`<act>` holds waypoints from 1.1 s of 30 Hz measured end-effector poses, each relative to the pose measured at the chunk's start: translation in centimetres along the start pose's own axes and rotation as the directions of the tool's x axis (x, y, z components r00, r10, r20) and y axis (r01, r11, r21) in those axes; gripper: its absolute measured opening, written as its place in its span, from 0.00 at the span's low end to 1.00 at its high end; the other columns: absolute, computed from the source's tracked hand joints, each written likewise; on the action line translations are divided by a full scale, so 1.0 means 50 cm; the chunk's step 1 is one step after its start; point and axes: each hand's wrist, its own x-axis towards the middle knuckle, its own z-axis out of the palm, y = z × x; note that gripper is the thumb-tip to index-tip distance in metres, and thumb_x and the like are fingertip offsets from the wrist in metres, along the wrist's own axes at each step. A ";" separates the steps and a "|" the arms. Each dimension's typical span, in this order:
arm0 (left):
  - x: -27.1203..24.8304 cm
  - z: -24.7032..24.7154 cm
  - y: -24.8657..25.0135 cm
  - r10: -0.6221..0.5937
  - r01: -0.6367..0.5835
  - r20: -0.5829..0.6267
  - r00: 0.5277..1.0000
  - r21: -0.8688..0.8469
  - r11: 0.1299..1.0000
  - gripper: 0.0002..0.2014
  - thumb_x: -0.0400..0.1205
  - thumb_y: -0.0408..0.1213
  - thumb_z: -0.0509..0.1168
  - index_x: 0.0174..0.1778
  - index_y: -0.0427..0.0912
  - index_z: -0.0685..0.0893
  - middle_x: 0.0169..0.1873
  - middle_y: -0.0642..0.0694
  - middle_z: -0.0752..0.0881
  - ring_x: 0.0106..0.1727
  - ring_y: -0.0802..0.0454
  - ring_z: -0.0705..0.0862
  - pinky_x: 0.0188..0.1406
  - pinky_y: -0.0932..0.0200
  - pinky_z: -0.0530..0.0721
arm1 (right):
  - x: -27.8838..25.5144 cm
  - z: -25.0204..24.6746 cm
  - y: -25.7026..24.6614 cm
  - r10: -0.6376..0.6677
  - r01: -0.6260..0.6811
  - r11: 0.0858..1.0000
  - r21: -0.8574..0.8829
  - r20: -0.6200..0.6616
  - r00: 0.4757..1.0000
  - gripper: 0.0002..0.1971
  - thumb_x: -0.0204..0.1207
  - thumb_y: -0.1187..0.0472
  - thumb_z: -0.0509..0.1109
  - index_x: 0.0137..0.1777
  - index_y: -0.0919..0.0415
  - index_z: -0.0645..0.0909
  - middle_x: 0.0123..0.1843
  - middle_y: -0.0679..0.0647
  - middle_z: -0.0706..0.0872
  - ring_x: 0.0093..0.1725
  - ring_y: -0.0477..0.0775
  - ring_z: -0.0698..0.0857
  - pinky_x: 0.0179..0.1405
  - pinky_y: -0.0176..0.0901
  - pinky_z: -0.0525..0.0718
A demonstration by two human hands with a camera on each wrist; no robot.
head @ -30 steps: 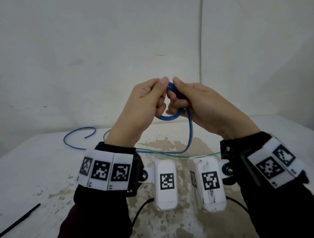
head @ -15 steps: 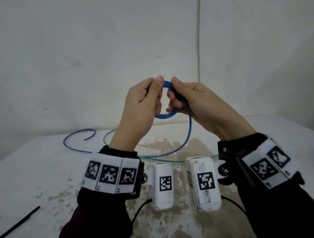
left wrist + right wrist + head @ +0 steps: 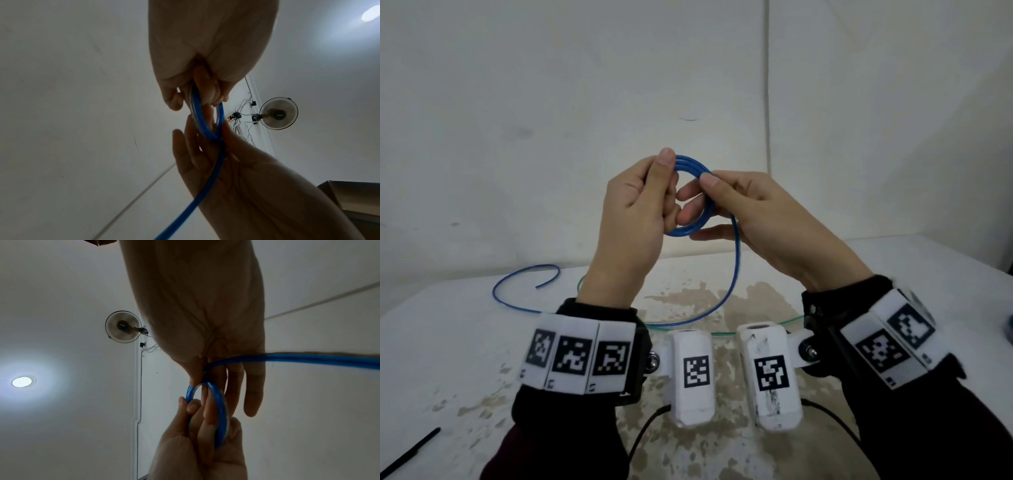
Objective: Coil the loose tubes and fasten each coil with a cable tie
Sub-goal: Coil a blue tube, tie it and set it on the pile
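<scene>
Both hands hold a small coil of blue tube (image 3: 692, 168) in the air above the table. My left hand (image 3: 650, 192) pinches the coil's left side between thumb and fingers. My right hand (image 3: 726, 195) pinches its right side with thumb and forefinger; the other fingers lie straighter under the coil. The tube's loose tail (image 3: 726, 294) hangs from the right hand, curves down to the table and ends in a hook (image 3: 524, 274) at the left. A thin green tube (image 3: 722, 331) lies on the table behind the wrists. The wrist views show the coil (image 3: 207, 123) (image 3: 220, 410) between both hands.
A black cable tie (image 3: 410, 454) lies at the table's near left edge. The white table (image 3: 448, 342) has worn brown patches in its middle. A white wall stands close behind it. Something blue (image 3: 1010, 329) shows at the far right edge.
The hands have drawn slightly apart and the coil has opened into a clear ring. The right hand has slid round the coil's right side; the tail on the table is shorter.
</scene>
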 end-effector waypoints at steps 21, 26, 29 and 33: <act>0.004 -0.019 -0.001 -0.176 0.236 0.247 0.953 -0.241 0.941 0.18 0.89 0.41 0.50 0.32 0.42 0.66 0.19 0.55 0.59 0.21 0.58 0.55 0.22 0.67 0.58 | 0.007 -0.017 0.014 -0.077 0.078 0.997 -0.005 0.061 0.995 0.15 0.88 0.61 0.52 0.48 0.62 0.79 0.31 0.50 0.77 0.38 0.49 0.78 0.45 0.33 0.79; 0.001 -0.012 0.009 -0.190 0.273 0.273 0.943 -0.309 0.911 0.18 0.89 0.42 0.49 0.32 0.42 0.67 0.18 0.56 0.59 0.19 0.59 0.55 0.30 0.59 0.54 | 0.009 -0.010 0.010 -0.042 0.030 0.988 0.151 0.081 0.996 0.16 0.88 0.60 0.50 0.43 0.62 0.74 0.26 0.47 0.72 0.35 0.49 0.77 0.43 0.33 0.78; 0.001 -0.013 0.011 -0.154 0.218 0.230 0.961 -0.284 0.934 0.18 0.89 0.41 0.48 0.33 0.41 0.66 0.19 0.54 0.58 0.19 0.58 0.56 0.23 0.68 0.65 | 0.007 -0.009 0.006 0.013 -0.041 0.959 0.280 0.101 0.995 0.18 0.88 0.58 0.48 0.43 0.63 0.75 0.26 0.49 0.74 0.36 0.51 0.79 0.45 0.36 0.81; 0.004 -0.019 0.011 -0.204 0.287 0.312 0.928 -0.246 0.926 0.18 0.89 0.39 0.47 0.31 0.42 0.66 0.16 0.51 0.61 0.18 0.52 0.64 0.24 0.63 0.68 | 0.001 -0.017 -0.001 -0.002 -0.009 0.988 0.152 0.071 0.997 0.18 0.89 0.57 0.48 0.39 0.61 0.72 0.26 0.46 0.68 0.32 0.49 0.74 0.40 0.34 0.77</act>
